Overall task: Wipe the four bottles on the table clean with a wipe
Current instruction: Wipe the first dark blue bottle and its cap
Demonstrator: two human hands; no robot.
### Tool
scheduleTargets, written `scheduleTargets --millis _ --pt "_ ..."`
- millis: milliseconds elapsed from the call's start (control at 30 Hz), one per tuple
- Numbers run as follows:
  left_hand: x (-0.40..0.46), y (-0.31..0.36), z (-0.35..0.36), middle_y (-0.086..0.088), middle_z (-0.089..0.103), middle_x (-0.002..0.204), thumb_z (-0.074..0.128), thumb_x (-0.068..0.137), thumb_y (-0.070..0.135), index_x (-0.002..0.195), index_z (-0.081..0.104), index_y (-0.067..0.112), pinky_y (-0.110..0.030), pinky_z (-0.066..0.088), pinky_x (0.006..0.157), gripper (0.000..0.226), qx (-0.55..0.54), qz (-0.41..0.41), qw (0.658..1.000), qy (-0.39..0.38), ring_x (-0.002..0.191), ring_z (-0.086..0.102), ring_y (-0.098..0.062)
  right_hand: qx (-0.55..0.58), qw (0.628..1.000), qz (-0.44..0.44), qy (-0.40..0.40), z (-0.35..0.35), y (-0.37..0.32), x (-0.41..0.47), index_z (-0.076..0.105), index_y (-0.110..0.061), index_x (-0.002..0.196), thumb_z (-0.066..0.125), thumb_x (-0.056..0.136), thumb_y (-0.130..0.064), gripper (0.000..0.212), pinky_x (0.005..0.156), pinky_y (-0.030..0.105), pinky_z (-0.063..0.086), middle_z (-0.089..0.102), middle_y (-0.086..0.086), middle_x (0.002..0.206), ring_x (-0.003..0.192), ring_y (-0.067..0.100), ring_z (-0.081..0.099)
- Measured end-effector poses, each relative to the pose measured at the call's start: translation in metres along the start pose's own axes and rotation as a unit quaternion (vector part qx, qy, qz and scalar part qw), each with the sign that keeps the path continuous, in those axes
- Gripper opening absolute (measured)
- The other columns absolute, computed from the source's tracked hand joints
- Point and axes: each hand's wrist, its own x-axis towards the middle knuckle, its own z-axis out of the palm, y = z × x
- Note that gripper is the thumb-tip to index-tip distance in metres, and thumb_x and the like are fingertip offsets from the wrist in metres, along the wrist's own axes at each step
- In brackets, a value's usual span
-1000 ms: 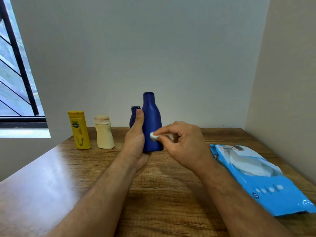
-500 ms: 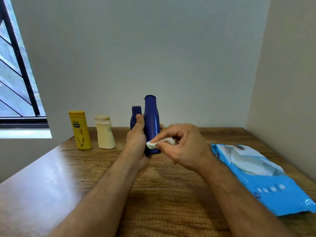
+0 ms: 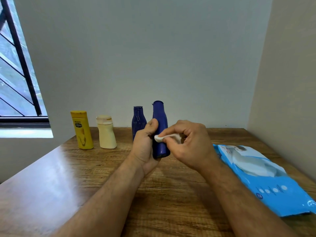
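The tall blue bottle (image 3: pixel 159 130) stands upright in the left hand (image 3: pixel 145 147), lifted just above the wooden table (image 3: pixel 51 182); the palm hides its left side. The right hand (image 3: pixel 189 144) pinches a folded white wipe (image 3: pixel 159 138) against the bottle's front. Behind, the smaller blue bottle (image 3: pixel 138 122) is partly hidden. The cream bottle (image 3: pixel 106 134) and yellow bottle (image 3: pixel 82 130) stand left; the blue wipes pack (image 3: pixel 266 182) lies right.
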Motion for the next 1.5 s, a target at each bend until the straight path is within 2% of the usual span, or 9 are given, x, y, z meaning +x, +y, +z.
scheduleTargets --millis 100,233,433,700,867,967,1133,1367,1500 --pt "0.005 0.002 -0.003 -0.007 0.061 0.088 0.063 0.082 0.036 0.127 0.056 0.014 -0.036 0.057 0.064 0.051 0.004 0.028 1.000 0.010 0.074 0.061 -0.021 0.022 0.998 0.021 -0.051 0.000 -0.001 -0.001 0.080 -0.024 0.082 0.076 0.078 -0.005 0.019 0.052 0.017 0.049 0.069 -0.009 0.074 0.064 0.012 0.062" --pt "0.001 -0.001 -0.002 -0.007 0.068 0.099 0.055 0.095 0.028 0.133 0.057 0.019 -0.043 0.049 0.079 0.039 0.107 0.008 0.993 -0.042 0.084 0.062 -0.023 0.022 0.997 0.047 0.059 0.004 -0.002 0.003 0.079 -0.025 0.091 0.078 0.084 -0.018 0.010 0.060 0.008 0.046 0.070 -0.009 0.083 0.075 0.004 0.064" --pt "-0.007 -0.003 -0.001 -0.011 0.063 0.087 0.068 0.082 0.029 0.134 0.055 0.014 -0.037 0.049 0.066 0.056 0.138 -0.016 0.985 -0.107 0.068 0.057 -0.021 0.020 0.977 0.112 0.181 -0.002 0.008 0.009 0.075 -0.031 0.101 0.068 0.092 -0.035 0.012 0.061 0.020 0.051 0.071 -0.011 0.085 0.063 0.006 0.062" --pt "-0.002 -0.001 -0.009 -0.017 0.065 0.113 0.063 0.073 0.013 0.131 0.059 0.008 -0.050 0.044 0.093 0.058 0.055 -0.009 0.996 -0.074 0.098 0.056 -0.031 0.100 0.989 0.104 0.023 -0.010 -0.005 0.003 0.078 -0.015 0.089 0.070 0.087 -0.005 0.013 0.043 0.007 0.040 0.071 -0.009 0.072 0.045 -0.003 0.059" --pt "-0.003 -0.003 -0.006 -0.019 0.069 0.105 0.059 0.085 0.024 0.100 0.075 0.006 -0.056 0.039 0.106 0.028 0.022 -0.025 0.997 -0.069 0.101 0.057 -0.033 0.078 0.990 0.111 0.044 -0.006 -0.003 0.005 0.078 -0.019 0.098 0.069 0.090 -0.013 0.013 0.046 0.007 0.042 0.071 -0.005 0.082 0.051 -0.005 0.060" --pt "-0.003 -0.004 -0.003 -0.014 0.070 0.094 0.063 0.081 0.018 0.094 0.079 0.009 -0.050 0.048 0.094 0.022 0.036 -0.030 0.996 -0.080 0.088 0.060 -0.029 0.043 0.988 0.109 0.098 -0.001 0.006 0.006 0.076 -0.028 0.103 0.068 0.092 -0.021 0.015 0.052 0.008 0.047 0.071 -0.008 0.092 0.066 -0.002 0.062" --pt "-0.004 -0.001 -0.002 -0.023 0.069 0.100 0.055 0.081 0.015 0.124 0.060 -0.002 -0.039 0.053 0.068 0.046 0.066 -0.040 0.992 -0.105 0.077 0.063 -0.030 -0.023 0.977 0.091 0.193 -0.008 0.016 0.012 0.075 -0.033 0.105 0.068 0.093 -0.029 0.014 0.060 0.010 0.046 0.069 -0.012 0.091 0.070 0.004 0.059" --pt "0.002 0.009 -0.006 -0.025 0.071 0.103 0.042 0.090 0.022 0.115 0.065 -0.006 -0.041 0.058 0.082 0.044 -0.013 0.001 0.999 -0.040 0.089 0.071 -0.031 0.014 0.994 0.073 -0.079 -0.002 0.006 0.001 0.080 -0.027 0.091 0.078 0.081 -0.013 0.017 0.063 0.017 0.056 0.072 -0.011 0.093 0.075 0.004 0.067" --pt "0.001 0.007 -0.003 -0.021 0.073 0.093 0.037 0.096 0.021 0.113 0.064 -0.003 -0.037 0.061 0.075 0.040 -0.002 -0.002 1.000 -0.017 0.081 0.072 -0.028 -0.047 0.996 0.047 -0.065 0.001 0.007 0.001 0.079 -0.030 0.093 0.075 0.083 -0.017 0.017 0.063 0.013 0.051 0.067 -0.013 0.087 0.072 0.003 0.064"
